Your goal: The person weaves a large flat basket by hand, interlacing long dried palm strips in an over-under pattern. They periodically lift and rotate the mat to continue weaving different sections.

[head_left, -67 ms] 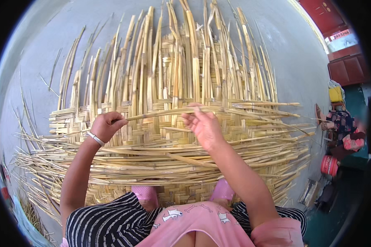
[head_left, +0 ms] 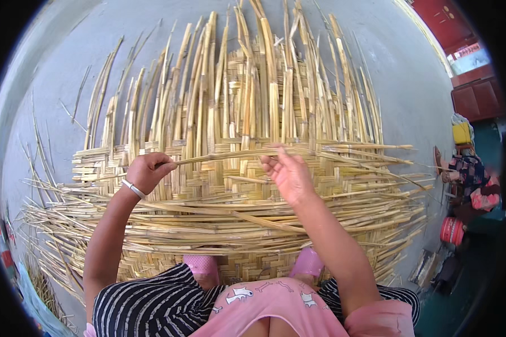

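Head view, from my remote seat: a person crouches over a large woven mat [head_left: 236,224] of split bamboo spread on grey concrete floor [head_left: 410,84]. I see the left hand [head_left: 147,171], a silver bangle [head_left: 133,189] on its wrist, closed in a fist around one end of a long strip [head_left: 236,154] that runs crosswise over the upright strips [head_left: 253,84] at the mat's unwoven far edge. The right hand [head_left: 289,175] is open, fingers spread, its fingertips at the same strip; I cannot tell whether they pinch it or only touch. Pink sandals [head_left: 202,265] rest on the mat's near edge. At far right another person sits, blurred, beside what may be a red bucket [head_left: 451,230].
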### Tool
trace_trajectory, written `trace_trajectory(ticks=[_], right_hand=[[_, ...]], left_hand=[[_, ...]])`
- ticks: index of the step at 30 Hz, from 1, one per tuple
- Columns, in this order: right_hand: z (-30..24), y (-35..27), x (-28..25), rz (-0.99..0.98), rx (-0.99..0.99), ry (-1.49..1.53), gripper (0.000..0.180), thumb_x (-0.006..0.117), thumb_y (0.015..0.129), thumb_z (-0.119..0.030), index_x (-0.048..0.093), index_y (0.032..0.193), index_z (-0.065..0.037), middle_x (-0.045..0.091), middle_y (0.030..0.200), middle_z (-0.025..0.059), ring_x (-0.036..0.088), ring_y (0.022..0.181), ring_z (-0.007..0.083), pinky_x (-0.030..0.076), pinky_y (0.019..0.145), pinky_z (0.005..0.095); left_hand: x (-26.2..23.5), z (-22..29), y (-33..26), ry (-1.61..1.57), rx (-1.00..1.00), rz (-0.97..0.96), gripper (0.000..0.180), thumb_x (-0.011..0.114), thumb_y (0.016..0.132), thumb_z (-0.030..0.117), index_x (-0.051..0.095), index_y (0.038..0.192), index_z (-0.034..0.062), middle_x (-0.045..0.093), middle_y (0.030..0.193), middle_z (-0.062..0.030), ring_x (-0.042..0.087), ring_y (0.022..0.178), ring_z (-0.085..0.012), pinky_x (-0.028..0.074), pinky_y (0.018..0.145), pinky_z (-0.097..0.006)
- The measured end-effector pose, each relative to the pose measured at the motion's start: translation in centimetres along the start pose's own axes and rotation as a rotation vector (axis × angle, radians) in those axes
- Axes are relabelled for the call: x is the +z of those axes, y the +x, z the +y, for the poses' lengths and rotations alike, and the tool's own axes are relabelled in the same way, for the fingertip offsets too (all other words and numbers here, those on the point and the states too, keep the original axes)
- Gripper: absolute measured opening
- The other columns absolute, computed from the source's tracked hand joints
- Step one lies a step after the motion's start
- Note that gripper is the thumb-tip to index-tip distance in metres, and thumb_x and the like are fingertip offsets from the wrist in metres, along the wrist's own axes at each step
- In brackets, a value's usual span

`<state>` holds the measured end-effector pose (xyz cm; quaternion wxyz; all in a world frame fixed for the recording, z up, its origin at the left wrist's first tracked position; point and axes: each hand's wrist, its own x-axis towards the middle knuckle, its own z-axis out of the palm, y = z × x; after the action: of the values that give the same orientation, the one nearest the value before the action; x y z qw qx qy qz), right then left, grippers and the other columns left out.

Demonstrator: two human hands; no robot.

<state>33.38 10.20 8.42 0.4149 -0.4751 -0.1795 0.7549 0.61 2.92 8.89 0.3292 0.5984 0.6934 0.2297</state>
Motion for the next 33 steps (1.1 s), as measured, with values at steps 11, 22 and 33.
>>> trace_trajectory(ticks=[11, 22, 33], right_hand=[[-2.3, 2.6, -5.2, 0.171, -0.122, 0.017, 0.016, 0.064, 0.087, -0.015, 0.059, 0.098, -0.003, 0.062, 0.084, 0.0065, 0.062, 0.076, 0.0155, 0.050, 0.063, 0.0252], [-6.8, 3.9, -8.9, 0.214, -0.280, 0.000, 0.014, 0.061, 0.088, -0.009, 0.056, 0.099, -0.002, 0.065, 0.094, 0.0130, 0.062, 0.077, 0.0187, 0.055, 0.069, 0.0316], [-11.2, 3.7, -7.8, 0.189, -0.412, 0.032, 0.012, 0.059, 0.089, -0.009, 0.054, 0.099, -0.006, 0.065, 0.090, 0.0132, 0.063, 0.073, 0.0192, 0.055, 0.063, 0.0309]], left_hand=[[-2.7, -1.9, 0.6, 0.507, -0.142, 0.012, 0.029, 0.065, 0.080, 0.040, 0.065, 0.075, 0.0104, 0.062, 0.063, -0.0117, 0.060, 0.060, -0.0307, 0.047, 0.057, -0.042], [-6.1, -8.4, -1.1, 0.355, -0.247, 0.051, 0.029, 0.066, 0.080, 0.034, 0.067, 0.073, 0.0064, 0.059, 0.057, -0.0078, 0.055, 0.050, -0.0199, 0.042, 0.050, -0.034], [-10.1, -14.5, -3.4, 0.190, -0.356, 0.100, 0.020, 0.067, 0.081, 0.022, 0.068, 0.076, 0.0028, 0.059, 0.056, -0.0042, 0.056, 0.052, -0.0090, 0.046, 0.051, -0.028]])
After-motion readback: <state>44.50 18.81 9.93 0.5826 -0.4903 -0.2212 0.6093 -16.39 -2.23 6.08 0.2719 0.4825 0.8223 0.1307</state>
